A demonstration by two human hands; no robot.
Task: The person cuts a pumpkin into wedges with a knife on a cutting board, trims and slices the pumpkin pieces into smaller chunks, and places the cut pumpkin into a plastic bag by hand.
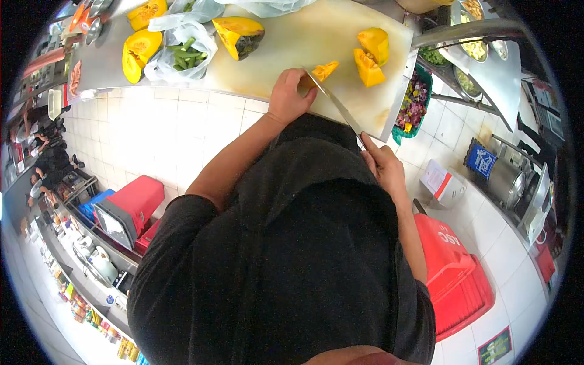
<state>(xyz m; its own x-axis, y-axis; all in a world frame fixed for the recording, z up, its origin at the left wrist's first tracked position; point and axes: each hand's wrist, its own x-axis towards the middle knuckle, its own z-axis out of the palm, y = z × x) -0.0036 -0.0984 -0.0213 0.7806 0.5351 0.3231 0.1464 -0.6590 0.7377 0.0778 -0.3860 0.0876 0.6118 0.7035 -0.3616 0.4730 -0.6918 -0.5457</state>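
My right hand (384,165) is wrapped round the handle of a long kitchen knife (342,111), whose blade slants up and left across the near edge of the white cutting board (286,36). Close to the blade's tip, my left hand (292,96) is curled with thumb and fingers drawn together; what they hold, if anything, is hidden. A small pumpkin piece (325,70) lies just right of the tip. Further right sit two pumpkin chunks, one (368,68) in front of the other (374,45). A larger pumpkin wedge (237,36) with dark rind rests at the board's left.
Left of the board are a plastic bag of green vegetables (185,56) and pumpkin pieces (141,56). A green basket of scraps (415,102) stands below the board's right side. Red bins (453,274) are on the floor to the right and left (137,204).
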